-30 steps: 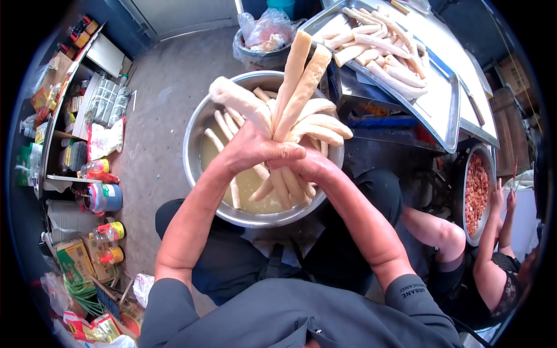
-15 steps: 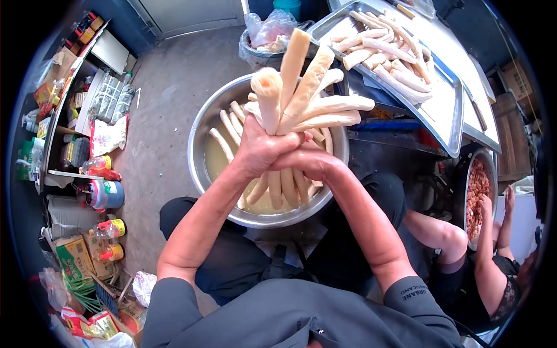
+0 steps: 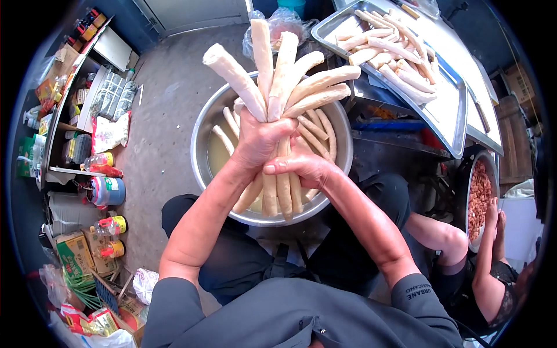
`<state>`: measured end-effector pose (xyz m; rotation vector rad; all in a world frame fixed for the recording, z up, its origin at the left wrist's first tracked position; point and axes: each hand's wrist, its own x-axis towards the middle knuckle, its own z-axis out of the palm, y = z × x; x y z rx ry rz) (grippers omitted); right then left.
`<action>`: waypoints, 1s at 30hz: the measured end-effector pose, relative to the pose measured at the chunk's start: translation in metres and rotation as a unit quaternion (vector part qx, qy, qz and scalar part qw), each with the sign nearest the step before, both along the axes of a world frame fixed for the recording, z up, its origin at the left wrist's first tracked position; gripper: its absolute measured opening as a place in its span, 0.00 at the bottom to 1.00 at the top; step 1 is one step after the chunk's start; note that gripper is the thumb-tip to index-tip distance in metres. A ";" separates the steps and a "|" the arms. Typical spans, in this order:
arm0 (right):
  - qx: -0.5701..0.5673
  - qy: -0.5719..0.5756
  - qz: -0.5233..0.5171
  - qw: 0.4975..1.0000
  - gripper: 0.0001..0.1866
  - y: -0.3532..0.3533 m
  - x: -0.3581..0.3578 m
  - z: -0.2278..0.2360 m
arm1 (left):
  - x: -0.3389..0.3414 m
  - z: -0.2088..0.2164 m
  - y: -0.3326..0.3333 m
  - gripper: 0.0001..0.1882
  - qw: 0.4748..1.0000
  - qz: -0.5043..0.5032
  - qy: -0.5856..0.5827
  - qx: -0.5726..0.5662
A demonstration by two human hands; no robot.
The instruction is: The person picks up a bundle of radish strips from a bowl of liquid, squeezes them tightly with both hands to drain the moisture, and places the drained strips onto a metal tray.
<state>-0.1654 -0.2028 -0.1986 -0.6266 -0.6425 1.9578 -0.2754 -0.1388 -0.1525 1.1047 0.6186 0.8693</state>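
Observation:
Both my hands grip one bundle of several long pale peeled roots [image 3: 278, 87], held upright over a big metal basin [image 3: 200, 133]. My left hand [image 3: 258, 139] wraps the bundle from the left, higher up. My right hand [image 3: 301, 168] clasps it just below, from the right. The upper ends fan out above my hands; the lower ends hang below them. More of the same roots lie in cloudy yellowish water in the basin.
A metal tray [image 3: 452, 110] at the upper right holds many more peeled roots. A second person sits at the lower right beside a bowl of reddish bits [image 3: 478, 197]. Shelves with bottles, jars and packets [image 3: 87, 127] line the left. Grey concrete floor [image 3: 162, 75] lies beyond the basin.
The bundle has risen out of the basin and now stands more upright, closer to the camera. Both hands have kept their hold and shifted up with it.

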 end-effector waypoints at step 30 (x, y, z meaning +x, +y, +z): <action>0.103 -0.268 -0.129 0.949 0.31 -0.011 -0.003 -0.023 | 0.006 -0.013 -0.016 0.08 0.969 0.011 0.097 0.225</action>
